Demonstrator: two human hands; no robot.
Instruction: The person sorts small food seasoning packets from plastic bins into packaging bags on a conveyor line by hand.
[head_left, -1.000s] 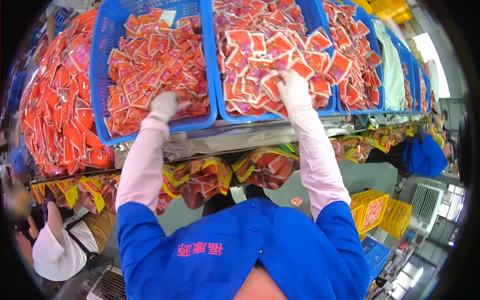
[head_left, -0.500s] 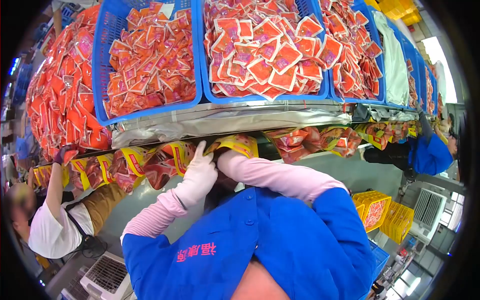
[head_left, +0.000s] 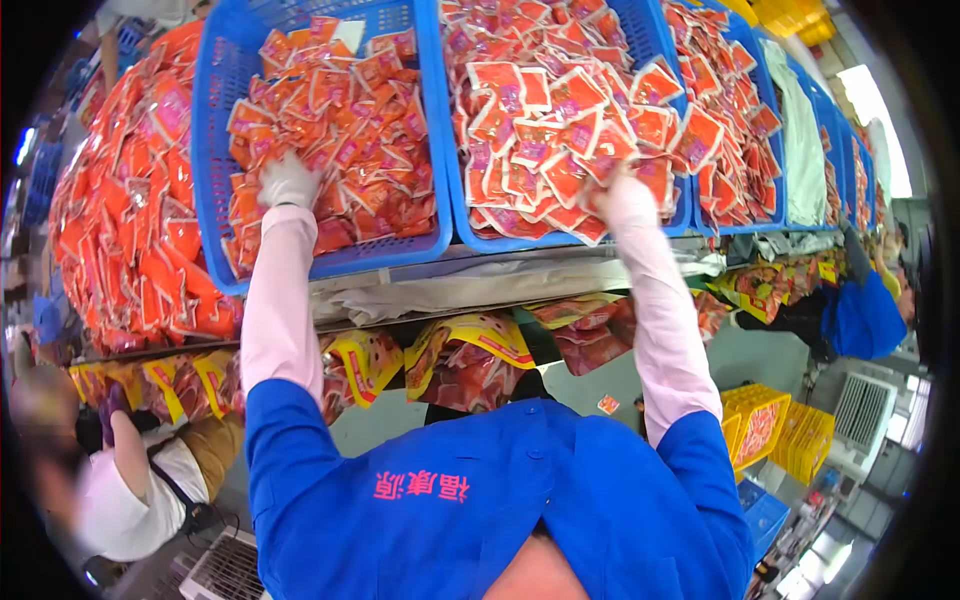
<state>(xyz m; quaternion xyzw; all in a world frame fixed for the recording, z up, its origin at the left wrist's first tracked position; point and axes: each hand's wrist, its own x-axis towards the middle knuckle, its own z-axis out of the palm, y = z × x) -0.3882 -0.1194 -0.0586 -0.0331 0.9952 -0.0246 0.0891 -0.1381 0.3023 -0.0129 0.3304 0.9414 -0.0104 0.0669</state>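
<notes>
In the head view, my left hand, in a white glove, reaches into the left blue crate full of small red sachets. Its fingers are curled down among the sachets, and what they grip is hidden. My right hand, slightly blurred, is at the front of the middle blue crate. Its fingers close on a red sachet with a white border. Below my forearms hangs a row of yellow-and-red printed bags, with an open-topped one in front of my chest.
A large heap of red packets lies at the left. White plastic sheeting runs along the crates' front edge. A co-worker in a white shirt stands at the left, another in blue at the right. Yellow crates stand behind on the right.
Both my hands have left the hanging bag and moved up and apart, the left into the left crate, the right to the middle crate. A loose sachet now shows below the bags.
</notes>
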